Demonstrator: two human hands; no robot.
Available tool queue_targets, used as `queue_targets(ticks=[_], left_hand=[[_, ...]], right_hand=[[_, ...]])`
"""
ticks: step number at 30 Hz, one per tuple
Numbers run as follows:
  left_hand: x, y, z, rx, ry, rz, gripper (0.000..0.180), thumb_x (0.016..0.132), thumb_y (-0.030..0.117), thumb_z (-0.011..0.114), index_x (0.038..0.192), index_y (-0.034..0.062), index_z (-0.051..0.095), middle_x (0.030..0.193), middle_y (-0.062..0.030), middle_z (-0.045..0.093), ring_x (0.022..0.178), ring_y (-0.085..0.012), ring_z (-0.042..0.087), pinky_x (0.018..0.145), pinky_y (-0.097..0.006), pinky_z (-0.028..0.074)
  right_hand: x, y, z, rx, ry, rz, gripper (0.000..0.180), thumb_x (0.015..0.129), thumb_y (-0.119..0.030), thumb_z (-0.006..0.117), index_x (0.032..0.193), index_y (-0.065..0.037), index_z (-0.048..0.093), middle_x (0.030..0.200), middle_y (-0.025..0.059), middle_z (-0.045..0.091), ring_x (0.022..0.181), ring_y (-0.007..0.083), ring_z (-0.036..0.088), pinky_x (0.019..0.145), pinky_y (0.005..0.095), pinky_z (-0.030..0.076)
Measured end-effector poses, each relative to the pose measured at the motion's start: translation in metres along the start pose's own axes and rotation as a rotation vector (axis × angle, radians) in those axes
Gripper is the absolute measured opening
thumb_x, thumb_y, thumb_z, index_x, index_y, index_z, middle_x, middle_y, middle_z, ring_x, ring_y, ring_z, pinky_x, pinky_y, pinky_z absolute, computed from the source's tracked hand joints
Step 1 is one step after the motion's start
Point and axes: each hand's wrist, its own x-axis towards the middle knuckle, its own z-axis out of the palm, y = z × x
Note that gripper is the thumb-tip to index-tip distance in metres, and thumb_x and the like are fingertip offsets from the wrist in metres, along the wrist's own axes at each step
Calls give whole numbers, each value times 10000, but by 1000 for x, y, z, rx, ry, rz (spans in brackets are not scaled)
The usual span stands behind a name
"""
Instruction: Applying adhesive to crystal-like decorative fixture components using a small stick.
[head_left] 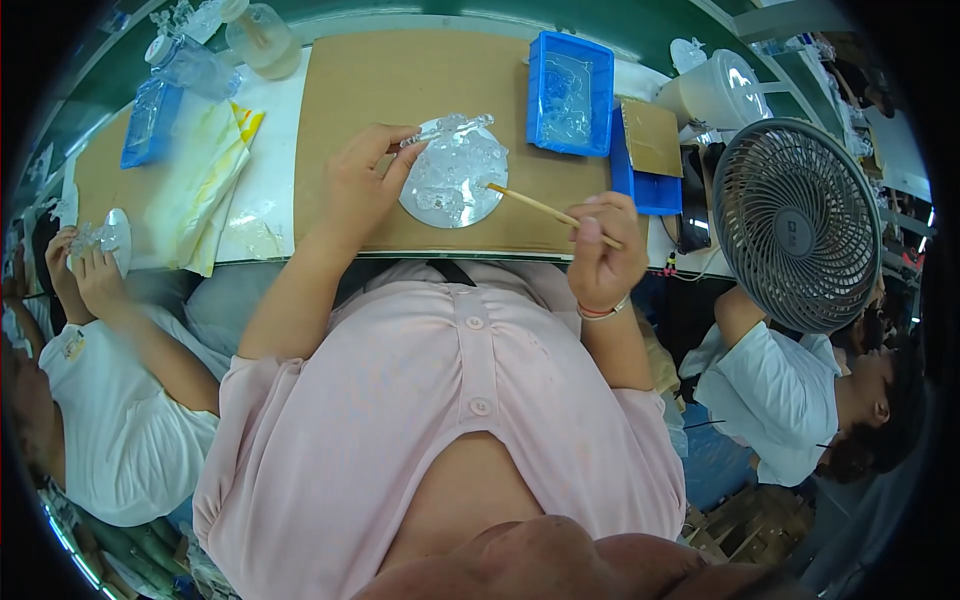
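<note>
The left hand (362,185) is steadying a round clear disc (453,186) between thumb and fingertips at its left edge, while clear pieces piled on the disc are blurring together, their shapes hard to make out. The right hand (603,250) is pinching a thin wooden stick (545,209) in curled fingers, its tip touching the disc between both hands; a blue tray (570,92) is sitting beyond the right hand, its clear contents indistinct.

Left hand (362,190) reaches forward with fingers curled in a pinch; right hand (603,252) is fisted, grip closed.

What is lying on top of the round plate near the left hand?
Clear glassy pieces lie piled on the round plate; the thin stick touches them. The plate's middle is covered.
</note>
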Motion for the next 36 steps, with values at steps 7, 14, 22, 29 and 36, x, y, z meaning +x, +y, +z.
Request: queue_targets(ticks=[7, 14, 22, 29, 36], left_hand=[[-2, -1, 2, 3, 4, 3, 135, 803, 94, 725, 915, 36, 678, 850, -86, 685, 743, -208, 676, 650, -297, 526], [-2, -2, 3, 1, 16, 15, 128, 804, 96, 721, 911, 43, 676, 844, -83, 680, 725, -215, 658, 633, -306, 517], [-2, -4, 1, 22, -14, 19, 161, 810, 74, 717, 958, 22, 683, 889, -98, 689, 768, -197, 669, 675, -289, 516], [-2, -5, 1, 30, -7, 53, 150, 805, 66, 720, 943, 21, 680, 884, -107, 688, 775, -210, 674, 675, -291, 518], [-1, -3, 2, 68, -14, 55, 150, 804, 70, 722, 939, 22, 678, 894, -106, 689, 783, -222, 673, 681, -298, 518]], right_hand=[[7, 11, 28, -57, -99, -114, 63, 858, 14, 581, 889, -25, 542, 757, 89, 646, 641, 262, 587, 734, 396, 486], [14, 5, 29, -53, -131, -74, 57, 860, 0, 599, 864, -26, 549, 779, 100, 637, 685, 284, 588, 710, 391, 487], [8, 8, 27, -18, -187, -89, 41, 894, -30, 587, 882, -20, 548, 750, 98, 640, 686, 283, 601, 709, 375, 500], [-7, 23, 41, 57, -65, 43, 54, 938, -58, 550, 921, -7, 542, 760, 111, 651, 739, 258, 634, 707, 346, 516], [-10, 28, 54, 45, -57, -87, 36, 919, -32, 555, 934, -5, 536, 796, 122, 655, 775, 292, 644, 753, 375, 521]])
